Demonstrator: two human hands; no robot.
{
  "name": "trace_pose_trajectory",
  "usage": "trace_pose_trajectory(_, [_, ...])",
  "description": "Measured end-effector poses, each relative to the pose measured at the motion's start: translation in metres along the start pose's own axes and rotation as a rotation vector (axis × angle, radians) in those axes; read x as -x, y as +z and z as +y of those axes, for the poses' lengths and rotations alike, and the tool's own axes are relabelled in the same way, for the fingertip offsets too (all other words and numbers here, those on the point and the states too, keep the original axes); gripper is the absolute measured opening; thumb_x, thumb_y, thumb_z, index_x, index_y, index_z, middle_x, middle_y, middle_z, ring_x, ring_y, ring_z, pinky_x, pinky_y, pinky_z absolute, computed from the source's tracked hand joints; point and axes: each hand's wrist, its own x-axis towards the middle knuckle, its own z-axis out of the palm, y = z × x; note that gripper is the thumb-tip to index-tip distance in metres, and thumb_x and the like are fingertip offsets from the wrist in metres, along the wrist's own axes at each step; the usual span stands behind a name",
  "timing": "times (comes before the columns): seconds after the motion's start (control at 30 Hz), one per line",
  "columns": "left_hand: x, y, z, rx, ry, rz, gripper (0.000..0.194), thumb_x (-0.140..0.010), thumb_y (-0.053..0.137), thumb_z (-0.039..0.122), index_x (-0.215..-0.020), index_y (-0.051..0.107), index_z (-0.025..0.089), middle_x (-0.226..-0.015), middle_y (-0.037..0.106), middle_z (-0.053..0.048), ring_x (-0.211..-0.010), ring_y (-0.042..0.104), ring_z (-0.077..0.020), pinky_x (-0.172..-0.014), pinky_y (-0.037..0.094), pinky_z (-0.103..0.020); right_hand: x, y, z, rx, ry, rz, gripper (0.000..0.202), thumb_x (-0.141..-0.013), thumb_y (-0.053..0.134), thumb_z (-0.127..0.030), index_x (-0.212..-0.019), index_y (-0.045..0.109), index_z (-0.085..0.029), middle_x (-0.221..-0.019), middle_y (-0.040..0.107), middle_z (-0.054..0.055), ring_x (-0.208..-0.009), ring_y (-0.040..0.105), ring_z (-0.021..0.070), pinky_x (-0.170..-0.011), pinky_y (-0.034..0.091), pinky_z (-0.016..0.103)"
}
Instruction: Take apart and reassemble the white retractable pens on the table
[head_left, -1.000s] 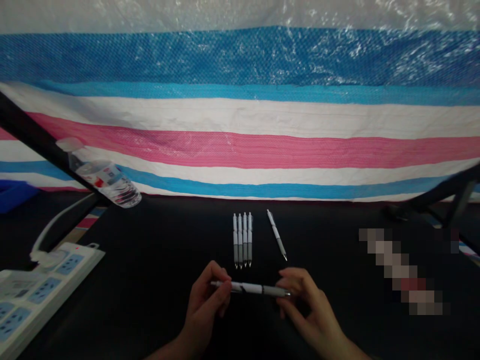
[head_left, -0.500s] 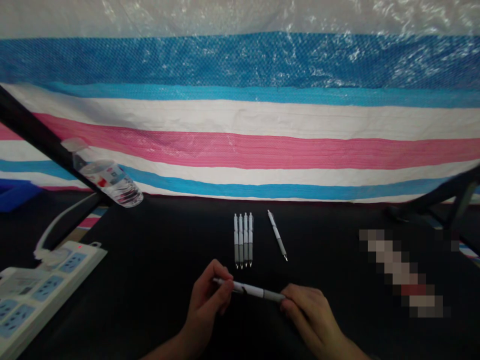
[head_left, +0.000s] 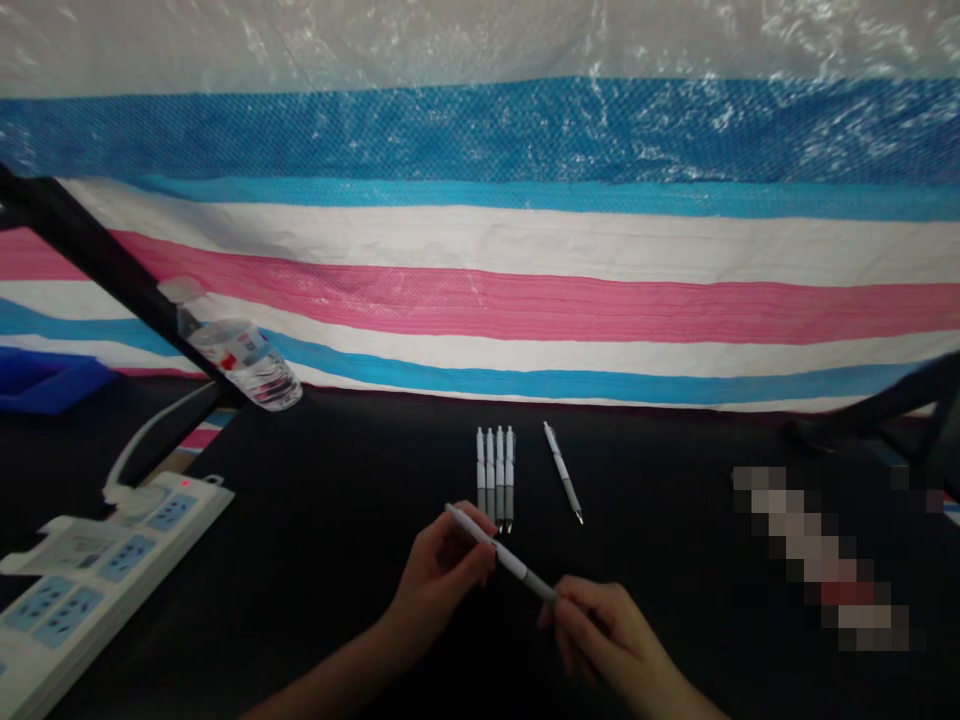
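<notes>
Between my two hands is a white and grey click pen (head_left: 512,563), slanting down to the right over the black table. My left hand (head_left: 448,565) pinches it near the button end, thumb in front. The fingers of my right hand (head_left: 600,625) are closed around its grey grip, hiding the tip. Just beyond my left hand, several matching pens (head_left: 496,465) lie side by side in a row, tips toward me; my fingers cover some of the tips. One more pen (head_left: 562,472) rests apart to the right of the row, tilted, its tip pointing toward me.
On the left lies a white power strip (head_left: 112,570) with a plugged cable. A water bottle (head_left: 247,355) leans by a black bar (head_left: 127,265) at the back left, near a blue tray (head_left: 56,385). A blurred-out item (head_left: 814,550) lies right. Striped sheeting (head_left: 525,305) hangs behind.
The held pen has tilted more steeply, its button end rising. My left hand has moved up and right; my right hand has shifted slightly left. The whole view has shifted a little.
</notes>
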Motion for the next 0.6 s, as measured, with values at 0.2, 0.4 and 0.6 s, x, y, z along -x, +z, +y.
trace_pose_trajectory(0.2, [-0.009,-0.005,0.005,0.086,-0.009,0.023,0.026,-0.089,0.073,0.034,-0.11,0.069,0.018,-0.088,0.072,-0.005,-0.081,0.072,-0.0212,-0.078,0.056,-0.034,0.002,0.001,-0.009,0.145,-0.055,-0.017,0.059,-0.101,0.038,-0.064,-0.115,0.068,-0.016,-0.063,0.061,-0.001,-0.053,0.052,0.0126,-0.053,0.038,0.024])
trace_pose_trajectory(0.4, [-0.015,-0.012,0.008,0.009,-0.006,0.048,0.057,-0.085,0.077,0.03,-0.134,0.05,0.023,-0.084,0.073,-0.001,-0.066,0.074,-0.0197,-0.066,0.06,-0.034,0.002,0.001,0.0,0.12,-0.029,0.001,0.058,-0.101,0.04,-0.062,-0.123,0.065,-0.015,-0.063,0.061,-0.001,-0.053,0.051,0.0127,-0.052,0.037,0.024])
trace_pose_trajectory(0.6, [-0.016,-0.01,0.007,0.003,-0.049,0.069,0.048,-0.082,0.079,0.03,-0.122,0.055,0.022,-0.085,0.076,-0.003,-0.066,0.075,-0.021,-0.063,0.062,-0.033,0.003,0.001,-0.001,0.111,-0.037,-0.006,0.052,-0.102,0.041,-0.059,-0.12,0.065,-0.017,-0.063,0.061,-0.002,-0.049,0.049,0.0112,-0.05,0.035,0.023])
